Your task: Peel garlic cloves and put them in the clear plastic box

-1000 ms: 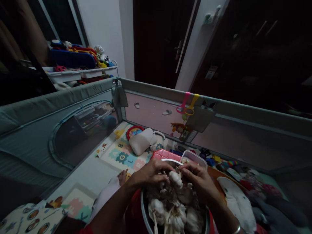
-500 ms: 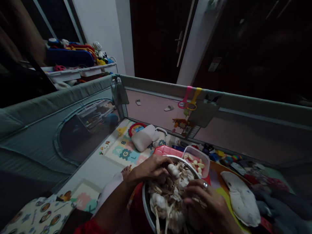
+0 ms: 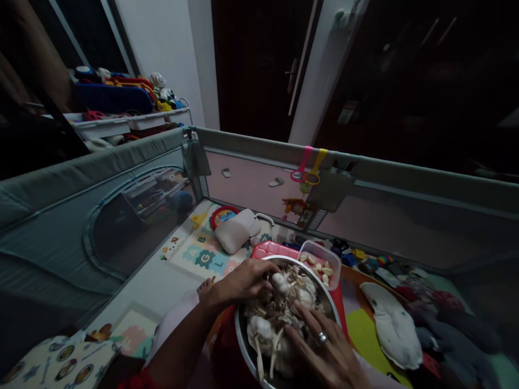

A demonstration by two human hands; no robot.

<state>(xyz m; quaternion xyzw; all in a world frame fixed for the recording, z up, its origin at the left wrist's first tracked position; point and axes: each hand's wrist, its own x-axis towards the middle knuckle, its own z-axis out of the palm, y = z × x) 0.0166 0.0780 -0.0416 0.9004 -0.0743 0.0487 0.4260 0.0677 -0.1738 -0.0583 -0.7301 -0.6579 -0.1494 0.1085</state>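
Observation:
A metal bowl (image 3: 240, 336) full of garlic bulbs, dry stalks and papery skins stands close in front of me. At its left rim, my left hand (image 3: 250, 278) is closed on a white garlic bulb (image 3: 279, 282), thumb and fingers against its side. My right hand (image 3: 324, 346), with a ring on one finger, reaches over the right part of the bowl, its fingers apart and touching the skins. Another garlic bulb (image 3: 260, 330) lies nearer to me in the bowl. Just behind the bowl, a clear plastic container (image 3: 337, 268) holds several peeled cloves.
Fabric playpen walls (image 3: 251, 139) surround the alphabet play mat (image 3: 190, 281). A white cushion-like object (image 3: 233, 232) lies beyond the bowl. On the right are a white pillow (image 3: 393, 327) and a heap of toys. A red plastic surface (image 3: 270, 248) lies behind the bowl.
My right hand has moved left and further over the bowl, its fingers spreading across the garlic. My left hand keeps the bulb at the rim. The view has shifted slightly.

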